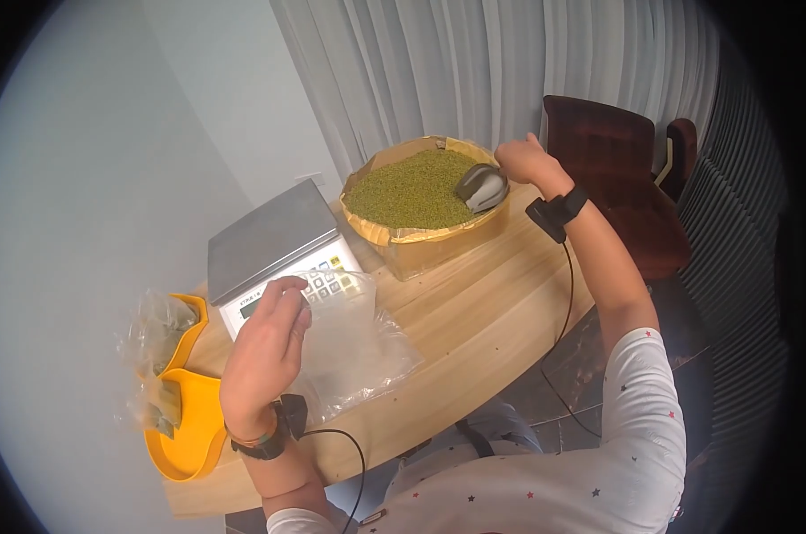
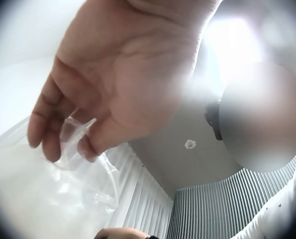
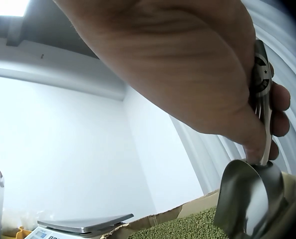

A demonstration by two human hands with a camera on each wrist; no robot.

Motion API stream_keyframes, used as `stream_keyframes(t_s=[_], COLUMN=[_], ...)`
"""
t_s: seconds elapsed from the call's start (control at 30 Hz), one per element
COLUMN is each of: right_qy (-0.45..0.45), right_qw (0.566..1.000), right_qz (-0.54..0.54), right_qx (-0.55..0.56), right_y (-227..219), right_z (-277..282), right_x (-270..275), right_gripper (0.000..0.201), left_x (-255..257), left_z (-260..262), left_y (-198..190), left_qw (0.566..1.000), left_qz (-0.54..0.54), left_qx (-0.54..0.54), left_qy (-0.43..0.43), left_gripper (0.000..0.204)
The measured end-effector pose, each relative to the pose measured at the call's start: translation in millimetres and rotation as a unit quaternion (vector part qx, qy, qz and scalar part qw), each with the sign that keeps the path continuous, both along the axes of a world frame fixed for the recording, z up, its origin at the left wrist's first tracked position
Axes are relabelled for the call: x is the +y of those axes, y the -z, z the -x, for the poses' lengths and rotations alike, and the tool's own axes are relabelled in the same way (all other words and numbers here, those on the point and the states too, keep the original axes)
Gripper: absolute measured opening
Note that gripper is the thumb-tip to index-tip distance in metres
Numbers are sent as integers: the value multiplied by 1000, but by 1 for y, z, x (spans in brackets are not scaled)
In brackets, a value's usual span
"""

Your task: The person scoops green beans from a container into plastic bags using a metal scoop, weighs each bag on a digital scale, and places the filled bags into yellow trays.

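My right hand [image 1: 532, 165] grips the handle of a metal scoop [image 1: 483, 189] at the right side of a cardboard box [image 1: 412, 254]. Small green beans [image 1: 412, 187] fill the box, and the scoop's mouth is down at their surface. In the right wrist view the fingers curl round the handle and the scoop [image 3: 250, 199] tilts downward. My left hand [image 1: 265, 351] pinches the top of a clear plastic bag [image 1: 350, 347] between thumb and fingers, in front of the scale. The bag [image 2: 68, 189] hangs limp below the fingertips in the left wrist view.
A digital scale [image 1: 274, 240] with a grey plate stands left of the box. Two yellow trays [image 1: 189, 458] holding filled clear bags [image 1: 158, 334] are at the left table edge. A dark red chair [image 1: 603, 151] stands beyond the wooden table [image 1: 474, 329], and cables run from both wrists.
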State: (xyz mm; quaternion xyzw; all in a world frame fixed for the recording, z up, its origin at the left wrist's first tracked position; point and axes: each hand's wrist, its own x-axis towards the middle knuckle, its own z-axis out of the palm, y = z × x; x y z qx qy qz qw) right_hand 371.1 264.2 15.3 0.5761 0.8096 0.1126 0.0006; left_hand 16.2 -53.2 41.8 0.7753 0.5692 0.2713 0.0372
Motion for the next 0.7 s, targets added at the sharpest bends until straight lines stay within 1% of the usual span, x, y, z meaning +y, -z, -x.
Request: stream_keyframes(t_s=[0.07,0.13,0.17,0.23,0.27,0.3,0.37,0.5,0.57,0.6,0.67,0.7], right_qy=[1,-33,-31,-78,-96,-98,-88,-82,-99,-101,-120,-120], right_qw=[1000,997,997,988,985,985,980,972,945,945,907,907], right_qz=[18,69,68,114,120,121,141,162,210,210,194,195], right_qx=[12,28,28,62,75,75,111,148,230,229,356,354], right_y=[1,8,14,34,44,45,49,51,51,52,57,54], right_z=[-1,3,3,5,5,6,9,1,-7,-11,-16,-16], right_x=[-3,-4,-1,14,24,26,31,34,36,35,34,30], right_gripper=[22,24,24,24,20,20,18,16,15,15,14,14], left_x=[5,10,14,20,21,22,21,19,18,18,21,24], left_z=[1,-1,-3,-7,-6,-7,-10,-8,-8,-8,-5,-2], left_y=[4,10,13,21,27,27,30,29,26,25,29,32], left_qw=[1000,999,999,998,998,998,997,998,999,999,999,999], left_qz=[15,41,39,42,37,38,35,43,40,36,20,5], left_qx=[1,-4,-4,24,30,30,15,-1,-2,-1,-5,-7], left_qy=[12,18,20,45,51,48,65,45,36,29,34,42], left_gripper=[16,18,18,18,18,18,12,16,16,17,17,17])
